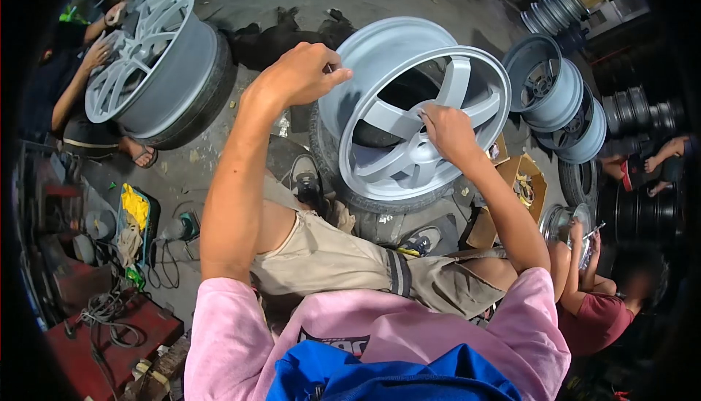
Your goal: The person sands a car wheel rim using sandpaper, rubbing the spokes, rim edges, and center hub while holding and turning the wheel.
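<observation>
A grey-silver alloy wheel rim (398,116) leans tilted in front of me, its spoked face towards me, on a dark tire (321,149) lying on the floor. My left hand (310,72) is at the rim's far left edge, wrist bent, fingers curled and thumb pointing right. Whether it touches the rim, and what is in it, I cannot make out. At the hub, my right hand (445,131) is closed with fingertips pressed together against the base of a spoke. Anything pinched there is hidden by the fingers.
Left, a co-worker's hands (98,51) rest on another grey rim (139,65) on a tire. Rims (540,83) stack at right beside a cardboard box (524,182). A person in a red shirt (595,321) handles a rim. A dark animal (292,40) lies behind; cables (109,317) cover a red case.
</observation>
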A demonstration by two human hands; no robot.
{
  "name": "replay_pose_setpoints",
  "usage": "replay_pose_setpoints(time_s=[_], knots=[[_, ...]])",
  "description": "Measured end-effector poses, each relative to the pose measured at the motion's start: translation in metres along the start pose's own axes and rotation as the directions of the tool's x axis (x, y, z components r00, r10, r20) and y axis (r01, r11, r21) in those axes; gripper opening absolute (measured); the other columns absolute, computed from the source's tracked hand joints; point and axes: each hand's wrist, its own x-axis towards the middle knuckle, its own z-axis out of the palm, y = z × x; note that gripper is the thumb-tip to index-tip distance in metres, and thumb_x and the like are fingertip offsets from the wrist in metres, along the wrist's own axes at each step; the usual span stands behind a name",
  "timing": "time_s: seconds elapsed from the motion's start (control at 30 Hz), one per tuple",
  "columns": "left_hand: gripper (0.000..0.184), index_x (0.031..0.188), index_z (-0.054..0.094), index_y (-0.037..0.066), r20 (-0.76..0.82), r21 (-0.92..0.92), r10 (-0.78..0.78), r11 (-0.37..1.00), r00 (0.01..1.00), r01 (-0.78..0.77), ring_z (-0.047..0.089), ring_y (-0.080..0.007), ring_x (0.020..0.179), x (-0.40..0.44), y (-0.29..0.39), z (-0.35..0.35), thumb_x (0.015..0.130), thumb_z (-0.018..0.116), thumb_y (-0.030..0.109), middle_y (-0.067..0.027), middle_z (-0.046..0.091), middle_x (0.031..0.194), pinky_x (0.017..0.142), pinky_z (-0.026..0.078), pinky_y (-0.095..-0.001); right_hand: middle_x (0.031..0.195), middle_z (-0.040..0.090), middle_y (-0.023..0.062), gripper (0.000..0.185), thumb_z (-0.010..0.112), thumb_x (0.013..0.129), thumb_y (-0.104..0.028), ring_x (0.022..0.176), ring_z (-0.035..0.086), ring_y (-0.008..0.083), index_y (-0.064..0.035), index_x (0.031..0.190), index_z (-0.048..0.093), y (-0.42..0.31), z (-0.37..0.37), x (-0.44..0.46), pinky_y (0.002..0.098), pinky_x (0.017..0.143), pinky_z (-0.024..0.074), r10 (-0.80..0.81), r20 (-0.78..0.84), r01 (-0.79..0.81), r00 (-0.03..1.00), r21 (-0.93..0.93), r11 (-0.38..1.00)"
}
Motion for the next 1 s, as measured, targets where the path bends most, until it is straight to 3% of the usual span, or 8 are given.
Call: replay_pose_setpoints(time_s=[0.07, 0.1, 0.17, 0.2, 0.27, 0.3, 0.53, 1.0], knots=[[0.037, 0.11, 0.08, 0.003, 0.01, -0.008, 0.02, 1.0, 1.0, -0.02, 0.073, -0.0397, 0.081, 0.0, 0.004, 0.001, 0.099, 0.072, 0.037, -0.0246, 0.075, 0.086, 0.08, 0.057, -0.0479, 0.083, 0.069, 0.0199, 0.022, 0.066, 0.1, -0.02, 0.069, 0.07, 0.0386, 0.0011, 0.098, 0.07, -0.002, -0.014, 0.01, 0.0432, 0.066, 0.0554, 0.247, 0.311, -0.389, 0.918, 0.576, 0.718], [0.04, 0.111, 0.078, 0.0, 0.039, 0.019, 0.017, 1.0, 0.999, -0.018, 0.072, -0.0363, 0.076, 0.0, 0.004, 0.001, 0.099, 0.071, 0.038, -0.0234, 0.073, 0.081, 0.076, 0.056, -0.0458, 0.083, 0.069, 0.0199, 0.022, 0.066, 0.1, -0.02, 0.069, 0.07, 0.0386, 0.0011, 0.098, 0.07, -0.002, -0.026, 0.011, 0.0432, 0.066, 0.0554, 0.256, 0.309, -0.394, 0.916, 0.576, 0.716], [0.044, 0.113, 0.077, -0.002, 0.065, 0.038, 0.012, 0.999, 0.998, -0.015, 0.07, -0.0329, 0.071, 0.001, -0.002, 0.002, 0.1, 0.07, 0.039, -0.0223, 0.072, 0.077, 0.073, 0.055, -0.0437, 0.08, 0.067, 0.0183, 0.022, 0.066, 0.1, -0.021, 0.068, 0.067, 0.0363, -0.0009, 0.105, 0.075, -0.001, -0.044, 0.013, 0.0433, 0.067, 0.0546, 0.275, 0.445, -0.506, 0.852, 0.835, 0.217], [0.044, 0.113, 0.077, -0.002, 0.032, 0.037, 0.038, 0.999, 0.999, -0.039, 0.07, -0.0334, 0.071, 0.002, -0.009, 0.005, 0.1, 0.07, 0.04, -0.0228, 0.072, 0.077, 0.073, 0.055, -0.0441, 0.08, 0.067, 0.0183, 0.022, 0.066, 0.1, -0.021, 0.068, 0.067, 0.0363, -0.0009, 0.105, 0.075, 0.001, -0.039, 0.01, 0.0433, 0.067, 0.0546, 0.272, 0.449, -0.509, 0.851, 0.833, 0.217], [0.044, 0.113, 0.077, -0.002, 0.006, 0.04, 0.066, 0.997, 0.998, -0.066, 0.07, -0.0338, 0.071, 0.002, -0.01, 0.007, 0.101, 0.07, 0.04, -0.0234, 0.071, 0.077, 0.072, 0.055, -0.0444, 0.085, 0.068, 0.0161, 0.022, 0.065, 0.1, -0.017, 0.07, 0.067, 0.0351, -0.0042, 0.114, 0.078, 0.01, -0.021, -0.005, 0.0452, 0.067, 0.0556, 0.1, -0.297, 0.027, 0.95, 0.396, 0.918], [0.042, 0.113, 0.078, 0.0, 0.031, 0.026, 0.024, 0.999, 0.999, -0.025, 0.072, -0.0371, 0.077, 0.002, -0.007, 0.004, 0.099, 0.071, 0.04, -0.0244, 0.073, 0.082, 0.077, 0.056, -0.0461, 0.093, 0.066, 0.0138, 0.026, 0.068, 0.099, -0.017, 0.08, 0.065, 0.0328, -0.0035, 0.119, 0.077, 0.009, -0.02, -0.016, 0.0435, 0.074, 0.0551, 0.044, -0.182, -0.008, 0.982, 0.193, 0.981], [0.042, 0.114, 0.078, 0.001, -0.01, 0.023, 0.051, 0.998, 0.999, -0.051, 0.074, -0.0391, 0.085, 0.005, 0.0, 0.01, 0.099, 0.072, 0.039, -0.025, 0.075, 0.089, 0.081, 0.057, -0.0464, 0.095, 0.058, 0.0115, 0.032, 0.071, 0.092, -0.012, 0.092, 0.059, 0.0315, -0.0054, 0.123, 0.076, -0.064, 0.017, -0.011, 0.044, 0.083, 0.05, 0.304, -0.25, -0.175, 0.919, 0.432, 0.885], [0.042, 0.112, 0.076, -0.004, -0.022, 0.027, 0.116, 0.993, 0.993, -0.115, 0.066, -0.0287, 0.073, 0.02, 0.016, 0.014, 0.103, 0.067, 0.036, -0.0218, 0.073, 0.084, 0.074, 0.053, -0.0422, 0.094, 0.057, 0.0099, 0.02, 0.07, 0.094, -0.016, 0.092, 0.056, 0.0305, -0.0058, 0.109, 0.079, -0.064, 0.013, 0.007, 0.0438, 0.082, 0.0464, 0.238, -0.366, -0.019, 0.899, 0.513, 0.858]])
